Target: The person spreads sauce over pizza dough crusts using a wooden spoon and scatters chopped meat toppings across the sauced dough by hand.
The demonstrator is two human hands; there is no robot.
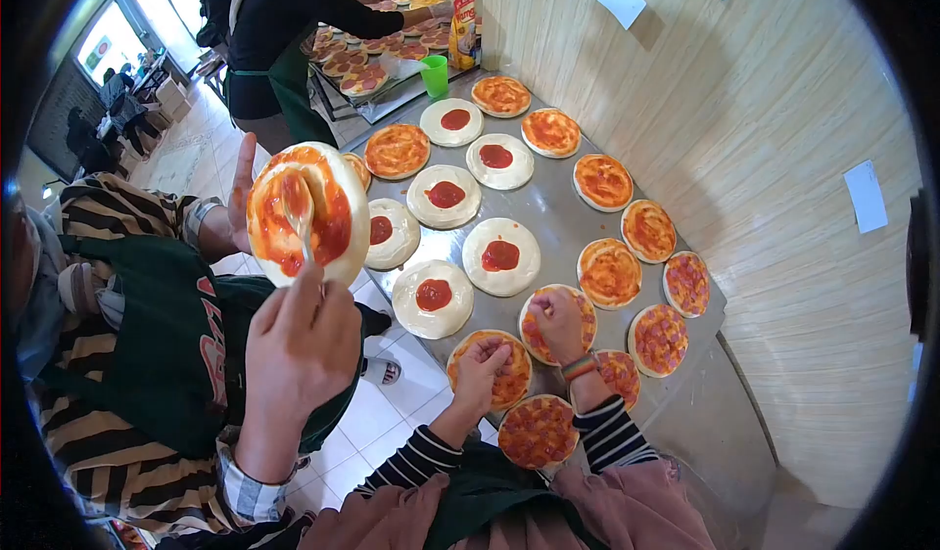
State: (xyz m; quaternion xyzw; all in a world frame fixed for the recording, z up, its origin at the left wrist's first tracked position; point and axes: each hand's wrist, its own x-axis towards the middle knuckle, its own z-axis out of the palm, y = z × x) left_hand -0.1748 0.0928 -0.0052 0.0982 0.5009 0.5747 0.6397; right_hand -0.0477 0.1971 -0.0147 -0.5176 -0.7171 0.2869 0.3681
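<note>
My left hand (480,376) is over a sauce-covered pizza base (514,384), its thumb and fingertips pinched together. Whatever it may hold is too small to make out. My right hand (556,323), below a rainbow wristband (579,366), hovers over or touches another pizza (585,307) that carries small pinkish topping pieces. Its fingers are curled in, and their contents are hidden. Close to my wrists lie a fully topped pizza (538,433) and another topped one (621,374), partly covered by my right arm.
At left, a co-worker's hand (304,340) works a spoon (302,217) over a sauced base (338,242) held up. Several bases with sauce blobs (500,256) lie on the metal table (676,413). A green cup (435,77) stands behind, near another person (284,31). A wall borders the right.
</note>
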